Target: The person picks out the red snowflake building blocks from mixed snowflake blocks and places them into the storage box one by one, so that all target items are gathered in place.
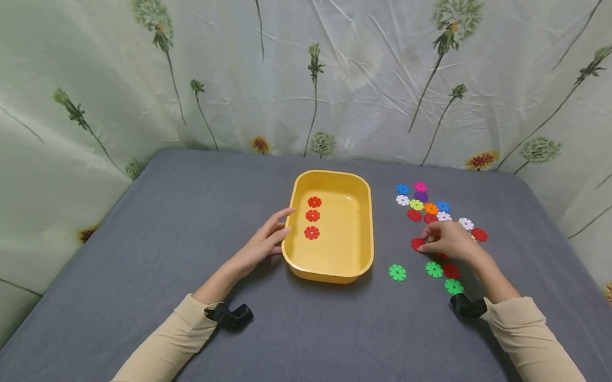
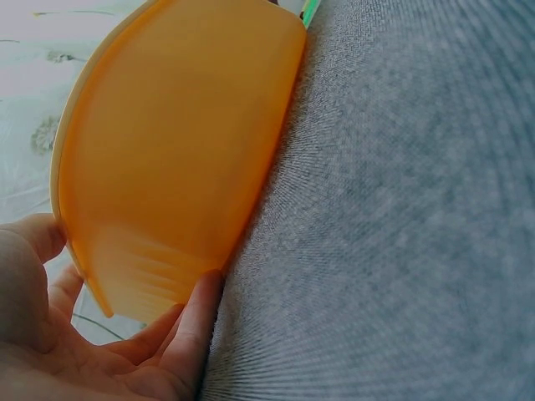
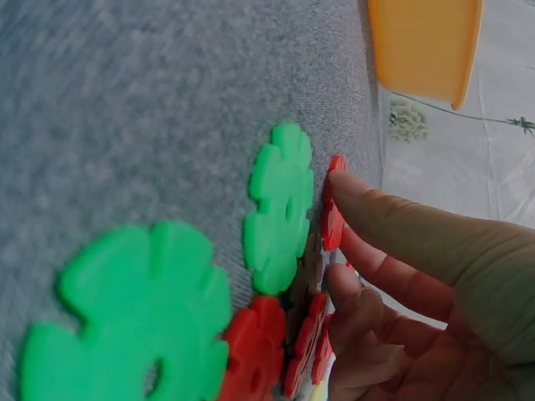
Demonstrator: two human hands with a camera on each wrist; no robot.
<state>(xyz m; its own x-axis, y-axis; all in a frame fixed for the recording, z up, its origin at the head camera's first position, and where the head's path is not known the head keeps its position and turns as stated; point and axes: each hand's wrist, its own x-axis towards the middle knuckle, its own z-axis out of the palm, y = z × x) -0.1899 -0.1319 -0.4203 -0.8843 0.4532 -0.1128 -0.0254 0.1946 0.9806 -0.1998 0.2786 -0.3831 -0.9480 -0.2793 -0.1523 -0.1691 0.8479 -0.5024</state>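
Observation:
Between the thumb and index finger of my right hand [image 1: 450,239] is a red snowflake disc [image 1: 417,244], just off the tray's right side. The right wrist view shows the thumb on the disc's near face. My left hand [image 1: 258,250] touches the left side of a yellow plastic tray [image 1: 326,272], thumb and fingers spread along its rim and outer wall. In the left wrist view, the lower fingers rest low on that wall, near the table. Three red discs [image 1: 312,215] lie in a column on the tray's floor, towards its left side.
Loose discs in several colours, such as a blue disc [image 1: 402,189] and an orange disc [image 1: 431,208], lie right of the tray. A green disc [image 1: 397,272] sits nearer the tray. A grey cloth [image 1: 326,342] covers the table; a floral curtain [image 1: 369,70] hangs behind.

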